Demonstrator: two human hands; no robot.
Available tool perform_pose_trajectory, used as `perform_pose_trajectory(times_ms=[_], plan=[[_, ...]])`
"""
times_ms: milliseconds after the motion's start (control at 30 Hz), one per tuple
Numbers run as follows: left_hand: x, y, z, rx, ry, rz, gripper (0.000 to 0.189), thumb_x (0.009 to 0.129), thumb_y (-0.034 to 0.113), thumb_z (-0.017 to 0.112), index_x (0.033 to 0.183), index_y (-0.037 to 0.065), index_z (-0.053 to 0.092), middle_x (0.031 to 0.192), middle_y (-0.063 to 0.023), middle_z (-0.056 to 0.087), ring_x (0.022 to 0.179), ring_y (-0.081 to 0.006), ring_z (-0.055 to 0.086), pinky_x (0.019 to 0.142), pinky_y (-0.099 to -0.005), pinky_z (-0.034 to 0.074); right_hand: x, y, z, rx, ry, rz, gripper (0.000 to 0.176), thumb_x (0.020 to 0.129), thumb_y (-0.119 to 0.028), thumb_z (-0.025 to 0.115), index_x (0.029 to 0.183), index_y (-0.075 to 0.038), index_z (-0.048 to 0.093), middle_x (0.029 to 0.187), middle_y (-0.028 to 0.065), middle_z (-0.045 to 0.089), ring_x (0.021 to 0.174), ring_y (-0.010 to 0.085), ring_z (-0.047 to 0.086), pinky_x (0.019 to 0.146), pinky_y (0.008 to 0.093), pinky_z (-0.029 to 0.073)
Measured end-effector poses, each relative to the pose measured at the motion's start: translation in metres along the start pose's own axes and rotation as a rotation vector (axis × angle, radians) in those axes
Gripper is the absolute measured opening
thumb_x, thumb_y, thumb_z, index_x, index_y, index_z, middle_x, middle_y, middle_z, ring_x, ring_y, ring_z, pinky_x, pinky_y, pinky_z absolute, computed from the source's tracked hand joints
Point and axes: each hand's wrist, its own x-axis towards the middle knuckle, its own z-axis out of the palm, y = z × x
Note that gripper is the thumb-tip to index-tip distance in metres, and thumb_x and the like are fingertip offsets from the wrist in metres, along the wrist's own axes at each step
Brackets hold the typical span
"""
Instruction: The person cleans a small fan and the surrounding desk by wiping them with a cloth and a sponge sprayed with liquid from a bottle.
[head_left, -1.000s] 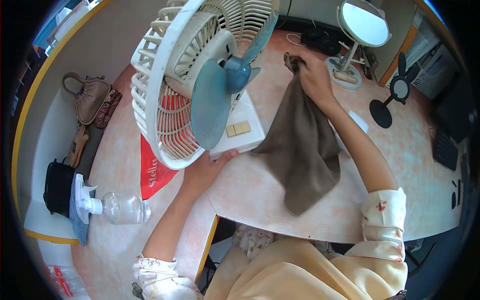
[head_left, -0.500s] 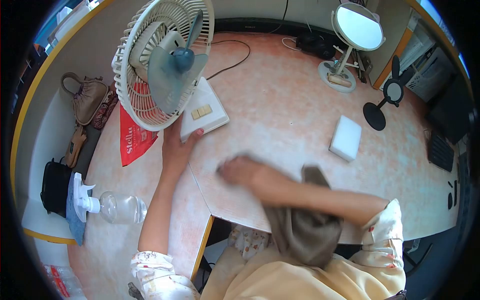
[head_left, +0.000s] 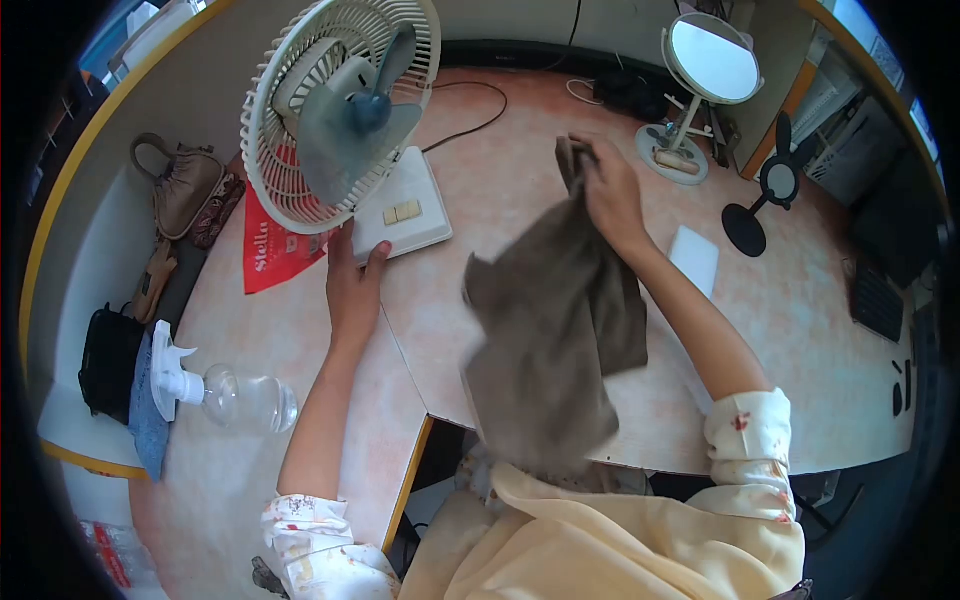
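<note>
A white desk fan [head_left: 400, 235] with bluish blades and no front grille stands at the left of the desk. My left hand [head_left: 354, 270] grips the near left corner of its base, thumb along the front edge, some fingers hidden under the cage. Small beige buttons sit on top of that base. Over the middle of the desk, my right hand [head_left: 610, 195] is closed on the top of a grey-brown cloth [head_left: 550, 330]. The cloth hangs down in loose folds toward the desk's front edge.
A clear spray bottle [head_left: 250, 398] lies on its side at the left, near a red packet [head_left: 270, 255]. A white block [head_left: 694, 258] is partly behind my right arm. A round mirror [head_left: 714, 62] and a small black stand [head_left: 745, 230] are farther right.
My right hand has lifted the cloth from near my lap up over the desk, where it spreads and hangs. The left hand stays at the fan base.
</note>
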Motion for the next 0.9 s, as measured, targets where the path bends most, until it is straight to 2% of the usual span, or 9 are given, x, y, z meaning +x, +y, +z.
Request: perform_pose_trajectory(times_ms=[67, 133, 333, 400, 500, 600, 633, 800, 900], plan=[[0.004, -0.008, 0.001, -0.045, 0.017, -0.038, 0.069, 0.088, 0.036, 0.064, 0.14, -0.001, 0.038, 0.141, -0.0215, 0.043, 0.128, -0.0332, 0.044, 0.1, -0.0371, 0.039, 0.001, 0.026, 0.029, -0.215, -0.171, -0.028, 0.03, 0.079, 0.001, 0.049, 0.107, 0.003, 0.061, 0.102, 0.0222, 0.064, 0.104, 0.0391, 0.058, 0.093, 0.0412, 0.045], [0.008, -0.012, 0.0, -0.076, 0.024, -0.056, 0.069, 0.088, 0.035, 0.064, 0.14, -0.002, 0.038, 0.141, -0.0216, 0.043, 0.127, -0.0324, 0.045, 0.101, -0.0367, 0.039, -0.029, 0.031, 0.068, -0.303, -0.18, -0.33, 0.038, 0.074, 0.003, 0.052, 0.11, 0.005, 0.059, 0.113, 0.024, 0.06, 0.111, 0.039, 0.054, 0.098, 0.043, 0.042], [0.011, -0.024, 0.003, -0.189, 0.017, -0.063, 0.066, 0.089, 0.031, 0.065, 0.139, -0.003, 0.039, 0.139, -0.0216, 0.046, 0.127, -0.0289, 0.046, 0.104, -0.0344, 0.036, -0.155, -0.116, 0.059, 0.441, -0.752, -0.623, 0.043, 0.074, -0.001, 0.054, 0.116, 0.001, 0.059, 0.121, 0.0178, 0.059, 0.115, 0.0328, 0.054, 0.1, 0.04, 0.043], [0.01, -0.017, -0.001, -0.223, 0.013, -0.105, 0.065, 0.09, 0.031, 0.064, 0.139, -0.003, 0.039, 0.138, -0.0213, 0.047, 0.126, -0.0286, 0.046, 0.105, -0.0339, 0.035, -0.172, -0.148, 0.032, 0.797, -1.298, -0.505, 0.037, 0.075, -0.002, 0.054, 0.111, -0.002, 0.059, 0.112, 0.0163, 0.06, 0.109, 0.0303, 0.057, 0.095, 0.0408, 0.045], [0.011, -0.011, -0.004, -0.295, 0.031, -0.154, 0.064, 0.091, 0.032, 0.063, 0.14, -0.002, 0.039, 0.136, -0.0212, 0.049, 0.123, -0.027, 0.048, 0.104, -0.0331, 0.034, -0.135, -0.147, 0.011, 0.801, -1.318, -0.214, 0.033, 0.076, 0.0, 0.052, 0.108, -0.005, 0.06, 0.106, 0.0145, 0.06, 0.104, 0.0279, 0.059, 0.09, 0.0401, 0.047], [0.014, -0.02, 0.004, -0.232, 0.122, -0.108, 0.063, 0.093, 0.034, 0.06, 0.141, 0.0, 0.039, 0.131, -0.0208, 0.052, 0.117, -0.0246, 0.051, 0.101, -0.0322, 0.036, -0.067, -0.11, 0.009, 0.603, -0.639, 0.113, 0.029, 0.085, 0.0, 0.045, 0.109, -0.001, 0.06, 0.105, 0.0189, 0.063, 0.1, 0.0313, 0.061, 0.087, 0.035, 0.047], [0.013, -0.011, 0.001, -0.206, 0.074, -0.189, 0.063, 0.093, 0.033, 0.059, 0.142, -0.001, 0.037, 0.134, -0.0214, 0.05, 0.122, -0.0252, 0.048, 0.104, -0.0317, 0.033, -0.053, -0.092, 0.02, 0.466, -0.332, -0.047, 0.029, 0.085, 0.001, 0.046, 0.11, -0.002, 0.061, 0.102, 0.0177, 0.063, 0.096, 0.0328, 0.061, 0.084, 0.0361, 0.048], [0.013, -0.006, -0.005, -0.168, -0.006, -0.28, 0.064, 0.094, 0.034, 0.056, 0.143, 0.0, 0.035, 0.133, -0.0234, 0.052, 0.123, -0.0247, 0.049, 0.103, -0.0309, 0.034, -0.11, -0.079, 0.028, 0.172, -0.697, -0.449, 0.034, 0.072, 0.003, 0.052, 0.102, -0.008, 0.065, 0.096, 0.0118, 0.062, 0.089, 0.0326, 0.055, 0.082, 0.0415, 0.047], [0.019, -0.026, -0.004, -0.271, -0.002, -0.169, 0.062, 0.093, 0.027, 0.058, 0.142, -0.004, 0.035, 0.137, -0.0235, 0.049, 0.128, -0.024, 0.047, 0.106, -0.03, 0.031, -0.106, -0.091, -0.006, 0.557, -1.132, -0.195, 0.036, 0.072, 0.006, 0.053, 0.104, -0.004, 0.065, 0.101, 0.0121, 0.064, 0.095, 0.0323, 0.058, 0.085, 0.0393, 0.048]])
